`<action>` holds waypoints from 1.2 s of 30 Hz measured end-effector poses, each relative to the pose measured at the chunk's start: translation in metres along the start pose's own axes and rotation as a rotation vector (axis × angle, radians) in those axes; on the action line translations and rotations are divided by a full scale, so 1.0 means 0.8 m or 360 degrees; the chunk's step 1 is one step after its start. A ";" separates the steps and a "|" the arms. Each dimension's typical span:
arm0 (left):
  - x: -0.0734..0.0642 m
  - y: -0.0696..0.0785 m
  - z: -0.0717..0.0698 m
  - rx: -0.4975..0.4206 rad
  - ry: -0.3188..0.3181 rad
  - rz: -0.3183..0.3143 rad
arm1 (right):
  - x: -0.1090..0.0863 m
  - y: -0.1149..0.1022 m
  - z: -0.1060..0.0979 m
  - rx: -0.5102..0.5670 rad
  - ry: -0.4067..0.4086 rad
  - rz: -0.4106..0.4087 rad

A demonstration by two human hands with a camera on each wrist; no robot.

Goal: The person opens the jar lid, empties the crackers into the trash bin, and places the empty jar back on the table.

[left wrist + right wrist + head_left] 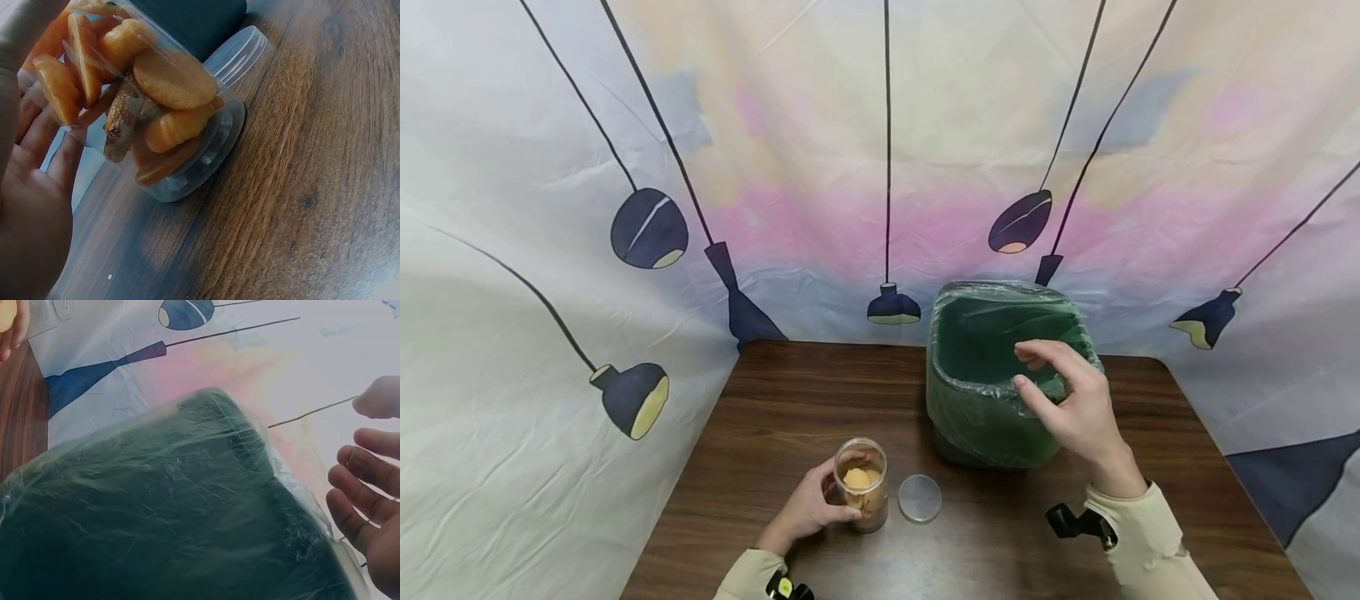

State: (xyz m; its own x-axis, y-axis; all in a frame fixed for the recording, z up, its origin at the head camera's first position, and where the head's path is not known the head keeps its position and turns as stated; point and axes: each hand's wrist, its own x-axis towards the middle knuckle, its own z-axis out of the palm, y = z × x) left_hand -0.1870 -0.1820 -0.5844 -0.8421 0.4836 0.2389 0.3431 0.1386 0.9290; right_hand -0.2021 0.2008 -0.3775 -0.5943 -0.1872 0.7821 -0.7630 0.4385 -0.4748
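My left hand (811, 502) grips a clear plastic jar (872, 515) at the table's front, its thumb and fingers round the side. Golden biscuits and pastry-like pieces (172, 78) fill much of the jar, which has no lid on its open mouth. Just right of it a round clear lid (920, 498) lies flat on the wood. Over the near right rim of a green bin (992, 425), lined with a thin clear bag, my right hand (1078, 408) hovers with thumb and fingers spread apart and nothing between them.
The dark wood-grain table (790, 400) carries the bin at its back right. Behind and at both sides hangs a cloth backdrop (820, 167) printed with lamps, close to the table's back edge. The bag liner (187, 481) folds loosely over the bin's rim.
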 end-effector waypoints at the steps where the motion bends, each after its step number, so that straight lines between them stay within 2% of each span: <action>1: 0.000 0.001 0.000 -0.0007 0.0000 0.0003 | 0.000 0.001 -0.001 0.0010 0.0014 -0.0001; 6: 0.002 0.003 0.000 -0.0044 -0.0014 0.0050 | 0.002 0.004 -0.004 -0.0020 0.0084 0.0043; 11: 0.003 0.002 0.000 -0.0077 -0.0039 0.0042 | 0.007 0.005 -0.010 -0.0096 0.0117 0.0127; 17: 0.002 0.003 0.001 0.0025 -0.0003 -0.0008 | 0.010 0.009 -0.017 -0.0109 0.0175 0.0164; 22: 0.001 0.022 0.002 0.0001 0.0010 -0.0031 | 0.016 -0.003 -0.021 -0.0100 0.0212 0.0197; 26: 0.002 0.034 0.002 -0.0018 0.0008 0.0010 | 0.016 -0.003 -0.024 -0.0103 0.0215 0.0242; 36: 0.001 -0.001 0.003 0.0046 0.0030 0.0043 | 0.006 0.029 -0.031 -0.0139 0.0281 0.0291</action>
State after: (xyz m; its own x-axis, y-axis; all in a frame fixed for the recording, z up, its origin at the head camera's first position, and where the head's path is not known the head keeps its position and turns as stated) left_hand -0.1866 -0.1794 -0.5858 -0.8399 0.4709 0.2697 0.3777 0.1505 0.9136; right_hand -0.2167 0.2323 -0.3745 -0.6609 0.0546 0.7484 -0.6179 0.5264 -0.5841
